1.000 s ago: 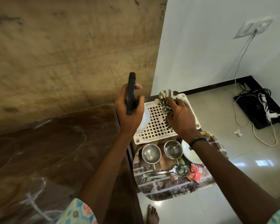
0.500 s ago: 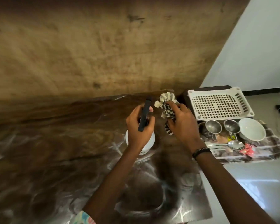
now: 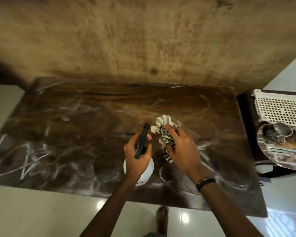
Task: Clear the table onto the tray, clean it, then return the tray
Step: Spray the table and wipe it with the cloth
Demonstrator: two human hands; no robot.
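Observation:
A dark brown table point(image 3: 75, 134) with pale streaks fills the middle of the head view. My left hand point(image 3: 137, 154) is shut on a white spray bottle point(image 3: 143, 171) with a black trigger head, held above the table's right half. Just right of it, my right hand point(image 3: 179, 147) grips a bunched striped cloth point(image 3: 164, 127) over the tabletop. At the right edge a patterned tray point(image 3: 280, 159) sits on a low stand, loaded with steel cups point(image 3: 280, 131), a spoon and other small items, partly cut off by the frame.
A white perforated plastic basket point(image 3: 280, 108) rests beside the tray at the right. A worn tan wall point(image 3: 143, 40) runs behind the table. Glossy light floor tiles point(image 3: 41, 211) lie in front, with my foot point(image 3: 162, 218) near the table's front edge.
The view has swung left from the tray side to the whole table. Both hands, with bottle and cloth, have moved from over the basket to above the tabletop.

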